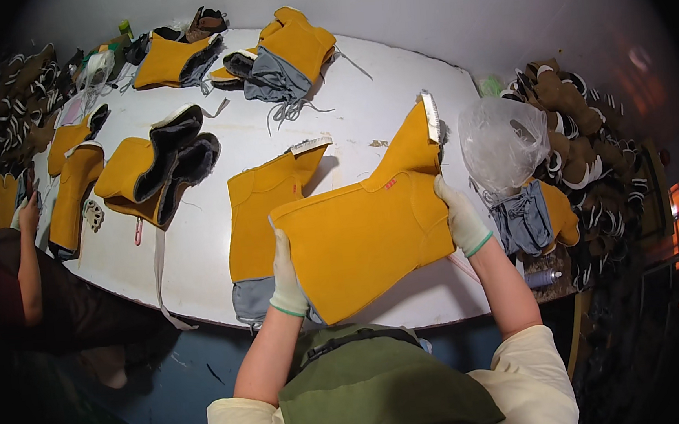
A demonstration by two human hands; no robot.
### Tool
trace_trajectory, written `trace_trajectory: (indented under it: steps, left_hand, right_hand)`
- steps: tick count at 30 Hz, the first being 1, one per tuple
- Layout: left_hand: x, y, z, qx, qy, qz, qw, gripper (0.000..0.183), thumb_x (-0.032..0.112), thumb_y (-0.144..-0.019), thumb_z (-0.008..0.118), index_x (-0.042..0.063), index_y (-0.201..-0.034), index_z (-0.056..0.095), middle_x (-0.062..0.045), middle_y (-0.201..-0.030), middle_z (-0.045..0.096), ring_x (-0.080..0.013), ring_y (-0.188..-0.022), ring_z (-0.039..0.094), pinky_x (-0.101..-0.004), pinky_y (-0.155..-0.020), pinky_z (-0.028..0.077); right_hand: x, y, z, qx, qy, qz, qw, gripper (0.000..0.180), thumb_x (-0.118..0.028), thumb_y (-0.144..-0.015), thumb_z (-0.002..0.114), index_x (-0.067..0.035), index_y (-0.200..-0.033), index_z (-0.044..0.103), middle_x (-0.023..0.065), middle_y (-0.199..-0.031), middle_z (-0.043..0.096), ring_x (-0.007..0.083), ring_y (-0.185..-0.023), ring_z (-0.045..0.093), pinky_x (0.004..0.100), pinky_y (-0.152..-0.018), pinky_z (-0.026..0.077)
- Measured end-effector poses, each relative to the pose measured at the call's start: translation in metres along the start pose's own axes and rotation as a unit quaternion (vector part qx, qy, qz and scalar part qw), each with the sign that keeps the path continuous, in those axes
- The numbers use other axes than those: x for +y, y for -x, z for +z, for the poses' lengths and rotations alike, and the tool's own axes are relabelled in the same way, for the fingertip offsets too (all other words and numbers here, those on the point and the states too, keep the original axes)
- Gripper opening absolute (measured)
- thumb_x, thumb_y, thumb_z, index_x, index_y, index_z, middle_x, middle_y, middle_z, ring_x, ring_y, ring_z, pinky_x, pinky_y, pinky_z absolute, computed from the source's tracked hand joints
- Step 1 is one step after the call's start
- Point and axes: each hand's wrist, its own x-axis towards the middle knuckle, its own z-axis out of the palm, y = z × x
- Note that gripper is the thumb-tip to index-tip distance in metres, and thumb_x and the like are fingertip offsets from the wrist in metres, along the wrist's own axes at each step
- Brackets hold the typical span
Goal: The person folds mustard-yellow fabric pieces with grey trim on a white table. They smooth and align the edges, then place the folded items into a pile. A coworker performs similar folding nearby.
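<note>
Both my hands wear pale work gloves with green cuffs. Between them I hold a yellow boot upper (371,239), its toe end pointing up and away. My left hand (286,275) grips the shaft's grey-lined opening at the left. My right hand (462,215) holds the heel side at the right. A white strip runs along the upper's lower edge, and a small red tag sits on its side. Just left of it, partly behind my left hand, another yellow boot upper (260,223) with a grey cuff lies on the white table (395,78).
More yellow uppers with dark fleece lining (130,167) lie left and at the back (298,43). At right are a clear plastic bag (503,141), a spray can (544,278) and piled brown pieces (575,124). A co-worker's hand (28,213) is at far left.
</note>
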Motion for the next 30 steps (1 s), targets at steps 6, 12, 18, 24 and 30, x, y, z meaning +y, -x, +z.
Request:
trace_trajectory:
  steps: [6, 12, 18, 24, 30]
  left_hand:
    - [0.001, -0.008, -0.011, 0.027, 0.003, -0.037, 0.999, 0.059, 0.051, -0.101, 0.039, 0.008, -0.141, 0.041, -0.011, -0.133, 0.054, -0.0256, -0.118, 0.056, -0.0392, -0.098, 0.049]
    - [-0.007, -0.013, -0.026, 0.041, 0.021, -0.056, 0.997, 0.058, 0.050, -0.101, 0.040, 0.008, -0.140, 0.043, -0.011, -0.135, 0.054, -0.0262, -0.119, 0.055, -0.0398, -0.100, 0.047]
    - [-0.007, -0.014, -0.025, 0.051, 0.011, -0.062, 0.997, 0.058, 0.050, -0.101, 0.040, 0.008, -0.140, 0.043, -0.011, -0.134, 0.054, -0.0258, -0.119, 0.055, -0.0397, -0.100, 0.047]
    - [-0.006, -0.010, -0.017, 0.045, 0.022, -0.050, 0.997, 0.056, 0.049, -0.101, 0.040, 0.008, -0.140, 0.044, -0.011, -0.133, 0.055, -0.0254, -0.119, 0.055, -0.0390, -0.099, 0.047]
    - [-0.007, -0.011, -0.017, 0.023, 0.017, -0.031, 0.999, 0.057, 0.049, -0.101, 0.040, 0.008, -0.140, 0.043, -0.011, -0.132, 0.054, -0.0255, -0.119, 0.055, -0.0385, -0.099, 0.046]
  right_hand:
    - [-0.002, -0.002, 0.003, -0.015, -0.085, 0.063, 0.994, 0.049, -0.039, -0.102, 0.045, 0.000, -0.131, 0.052, 0.0128, -0.128, 0.060, 0.0259, -0.115, 0.060, 0.0381, -0.097, 0.048]
    - [0.002, -0.010, -0.006, -0.019, -0.108, 0.095, 0.989, 0.049, -0.038, -0.102, 0.043, -0.002, -0.134, 0.050, 0.0117, -0.132, 0.058, 0.0264, -0.119, 0.057, 0.0387, -0.100, 0.046]
    - [0.005, -0.012, -0.015, -0.019, -0.122, 0.119, 0.985, 0.048, -0.037, -0.101, 0.046, -0.002, -0.134, 0.051, 0.0117, -0.132, 0.058, 0.0265, -0.120, 0.057, 0.0396, -0.101, 0.047]
    - [0.005, -0.009, -0.017, -0.027, -0.131, 0.111, 0.985, 0.047, -0.036, -0.101, 0.047, -0.002, -0.133, 0.051, 0.0120, -0.131, 0.059, 0.0267, -0.119, 0.058, 0.0404, -0.100, 0.048]
    - [0.008, -0.009, -0.020, -0.046, -0.156, 0.113, 0.980, 0.045, -0.034, -0.101, 0.048, -0.002, -0.132, 0.052, 0.0117, -0.129, 0.061, 0.0259, -0.117, 0.059, 0.0399, -0.099, 0.048]
